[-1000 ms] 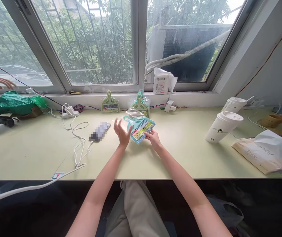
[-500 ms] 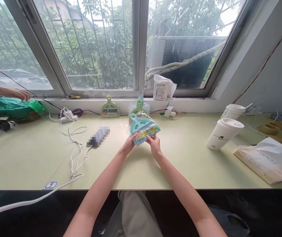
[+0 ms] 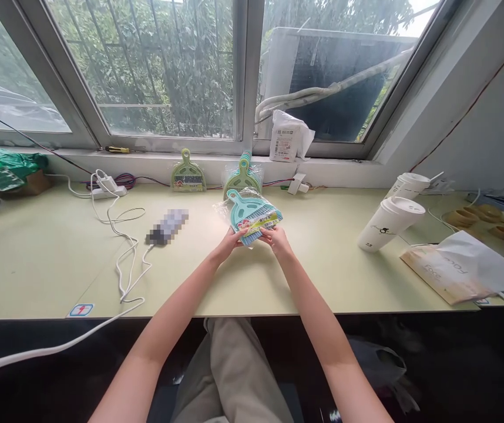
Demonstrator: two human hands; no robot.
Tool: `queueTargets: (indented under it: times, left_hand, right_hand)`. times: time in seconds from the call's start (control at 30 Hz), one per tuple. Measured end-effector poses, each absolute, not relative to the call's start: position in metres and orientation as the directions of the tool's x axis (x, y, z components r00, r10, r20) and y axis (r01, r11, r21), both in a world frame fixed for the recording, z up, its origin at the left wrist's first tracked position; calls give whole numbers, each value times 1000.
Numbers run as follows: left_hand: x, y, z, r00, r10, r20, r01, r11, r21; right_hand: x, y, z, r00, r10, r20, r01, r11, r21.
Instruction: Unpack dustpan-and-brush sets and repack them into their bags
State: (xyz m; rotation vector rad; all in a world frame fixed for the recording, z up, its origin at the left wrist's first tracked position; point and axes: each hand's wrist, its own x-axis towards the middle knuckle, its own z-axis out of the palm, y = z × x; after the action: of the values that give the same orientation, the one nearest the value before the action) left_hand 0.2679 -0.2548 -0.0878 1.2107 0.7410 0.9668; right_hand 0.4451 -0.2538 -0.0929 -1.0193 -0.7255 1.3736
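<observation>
Three dustpan sets point(image 3: 252, 214), two lidded paper cups point(image 3: 386, 223), one phone point(image 3: 167, 226), one white charging cable point(image 3: 120, 258)

Teal dustpan set point(image 3: 252, 214) (yellow label), pale green table point(image 3: 49, 258), white cups point(image 3: 388, 223).

a packing workroom (long desk point(image 3: 36, 264), stacked brush sets point(image 3: 242, 176)).

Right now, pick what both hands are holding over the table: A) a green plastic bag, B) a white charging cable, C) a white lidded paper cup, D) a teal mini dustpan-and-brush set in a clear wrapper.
D: the left hand and right hand grip the lower edge of the teal dustpan set in its clear wrapper; the paper cup stands apart on the right and the white cable lies to the left.
</observation>
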Motion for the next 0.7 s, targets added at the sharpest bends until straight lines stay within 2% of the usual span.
queueTargets:
  times: [0.17, 0.23, 0.33, 0.43, 0.6, 0.7]
  left_hand:
    - [278, -254, -95, 556, 831, -15, -246, 181, 952]
    - [280, -251, -95, 502, 864, 42, -341, 153, 928]
    - [277, -244, -94, 330, 938, 109, -449, 55, 892]
    - [271, -242, -95, 299, 950, 88, -406, 43, 913]
    - [272, -251, -96, 405, 905, 130, -286, -10, 958]
    - [277, -253, -96, 350, 929, 123, -237, -39, 971]
  right_hand:
    - [435, -256, -96, 253, 966, -58, -462, 68, -884]
    - [433, -256, -94, 238, 970, -48, -469, 72, -880]
    - [433, -257, -90, 137, 988, -66, -458, 4, -889]
    - [436, -257, -88, 75, 991, -109, -426, -67, -902]
    - [444, -256, -86, 138, 977, -165, -359, -106, -927]
    - [444, -258, -84, 146, 977, -158, -326, -103, -940]
